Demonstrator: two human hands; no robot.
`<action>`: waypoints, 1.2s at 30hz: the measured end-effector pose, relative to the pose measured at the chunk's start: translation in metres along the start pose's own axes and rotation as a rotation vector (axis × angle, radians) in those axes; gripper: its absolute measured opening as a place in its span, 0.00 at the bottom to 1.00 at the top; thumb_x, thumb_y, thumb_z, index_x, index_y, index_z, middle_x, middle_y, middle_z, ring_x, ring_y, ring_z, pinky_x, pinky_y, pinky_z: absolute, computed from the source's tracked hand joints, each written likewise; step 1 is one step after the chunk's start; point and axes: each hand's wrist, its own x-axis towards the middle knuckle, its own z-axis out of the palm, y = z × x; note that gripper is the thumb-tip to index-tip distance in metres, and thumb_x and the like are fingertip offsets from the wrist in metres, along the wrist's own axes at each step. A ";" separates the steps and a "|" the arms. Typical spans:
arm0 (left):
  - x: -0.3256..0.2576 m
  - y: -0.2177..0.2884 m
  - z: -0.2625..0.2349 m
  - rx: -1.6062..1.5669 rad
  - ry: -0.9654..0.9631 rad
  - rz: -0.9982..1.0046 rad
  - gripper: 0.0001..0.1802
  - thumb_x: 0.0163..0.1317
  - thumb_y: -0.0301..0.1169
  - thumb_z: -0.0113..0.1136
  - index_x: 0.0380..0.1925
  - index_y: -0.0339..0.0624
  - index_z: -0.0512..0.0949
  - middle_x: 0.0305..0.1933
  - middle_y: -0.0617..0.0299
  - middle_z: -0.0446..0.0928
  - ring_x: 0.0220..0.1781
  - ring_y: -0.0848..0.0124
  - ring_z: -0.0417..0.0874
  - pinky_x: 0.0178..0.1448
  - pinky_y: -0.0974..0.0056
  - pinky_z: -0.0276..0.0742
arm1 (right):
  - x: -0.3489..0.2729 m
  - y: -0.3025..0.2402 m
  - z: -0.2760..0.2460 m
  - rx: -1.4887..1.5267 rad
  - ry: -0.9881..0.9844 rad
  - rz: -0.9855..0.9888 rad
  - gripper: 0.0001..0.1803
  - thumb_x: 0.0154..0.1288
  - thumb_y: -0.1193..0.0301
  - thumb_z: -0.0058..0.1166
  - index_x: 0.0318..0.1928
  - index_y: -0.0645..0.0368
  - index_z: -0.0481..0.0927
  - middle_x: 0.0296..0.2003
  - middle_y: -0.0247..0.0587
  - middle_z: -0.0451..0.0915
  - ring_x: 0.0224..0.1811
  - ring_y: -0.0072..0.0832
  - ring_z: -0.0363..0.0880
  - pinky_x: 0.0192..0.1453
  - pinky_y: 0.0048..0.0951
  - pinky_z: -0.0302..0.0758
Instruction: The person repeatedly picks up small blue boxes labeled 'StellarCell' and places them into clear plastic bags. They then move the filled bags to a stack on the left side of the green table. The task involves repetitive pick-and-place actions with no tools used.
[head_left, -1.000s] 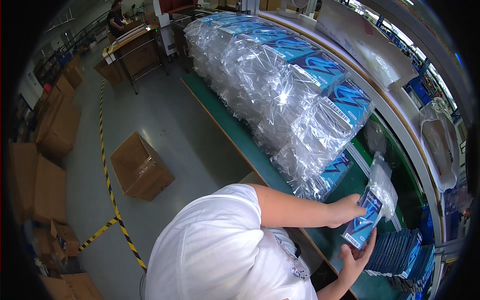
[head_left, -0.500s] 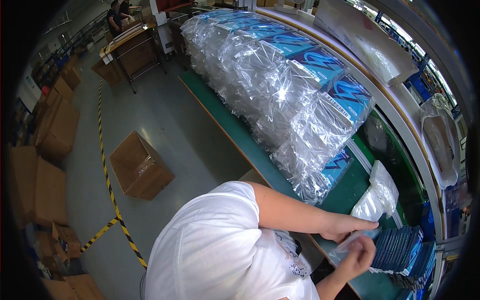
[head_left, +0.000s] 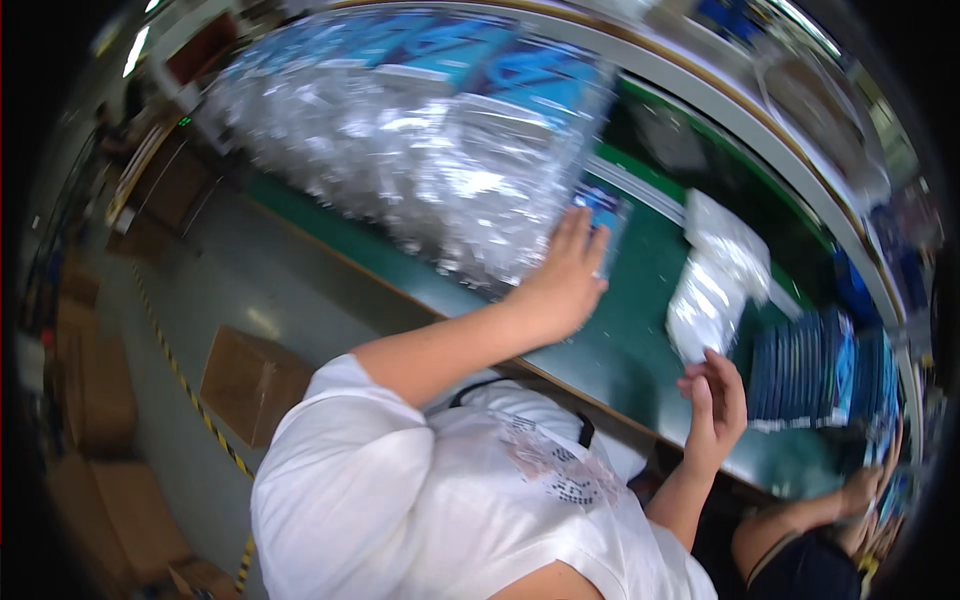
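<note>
Green tabletop (head_left: 640, 305) carries a long bank of bagged blue packs (head_left: 430, 150), overlapped seemingly so that their printed faces show and the loose plastic falls to the near side, while dark blue packs (head_left: 790, 370) stand on edge at the right, probably for easy picking. Left grip (head_left: 565, 285), fingers extended and closed around nothing visible, lies against a blue packet (head_left: 608, 212) that shows beyond its fingertips, beside the bank. Right grip (head_left: 715, 405), half open, meets the near end of clear bags (head_left: 705, 300); whether it pinches them I cannot tell.
</note>
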 end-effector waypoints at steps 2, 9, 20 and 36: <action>0.003 0.003 -0.010 0.030 -0.033 -0.019 0.34 0.61 0.34 0.55 0.63 0.28 0.57 0.68 0.32 0.50 0.72 0.41 0.49 0.73 0.45 0.48 | 0.005 -0.011 -0.009 -0.069 0.006 -0.051 0.12 0.61 0.80 0.52 0.45 0.72 0.77 0.35 0.44 0.77 0.35 0.26 0.78 0.39 0.25 0.76; 0.015 0.050 -0.023 -0.102 0.051 0.228 0.28 0.59 0.32 0.57 0.59 0.33 0.64 0.68 0.44 0.57 0.73 0.47 0.52 0.72 0.46 0.49 | 0.038 -0.054 -0.069 -0.308 0.582 -0.345 0.09 0.63 0.79 0.53 0.43 0.69 0.79 0.37 0.41 0.79 0.36 0.22 0.77 0.42 0.19 0.71; 0.048 0.069 0.046 -0.242 -0.264 0.536 0.16 0.54 0.21 0.56 0.45 0.42 0.78 0.48 0.58 0.74 0.52 0.61 0.74 0.56 0.55 0.67 | 0.086 -0.047 -0.133 -1.216 0.406 0.081 0.40 0.45 0.55 0.67 0.58 0.62 0.71 0.50 0.57 0.72 0.56 0.46 0.70 0.59 0.38 0.67; 0.042 0.068 0.047 -0.587 -0.109 0.381 0.11 0.55 0.21 0.55 0.40 0.38 0.77 0.37 0.52 0.75 0.43 0.52 0.77 0.48 0.58 0.73 | -0.016 0.025 -0.039 0.859 -0.036 0.590 0.32 0.68 0.55 0.46 0.59 0.71 0.63 0.34 0.41 0.73 0.30 0.26 0.72 0.25 0.28 0.74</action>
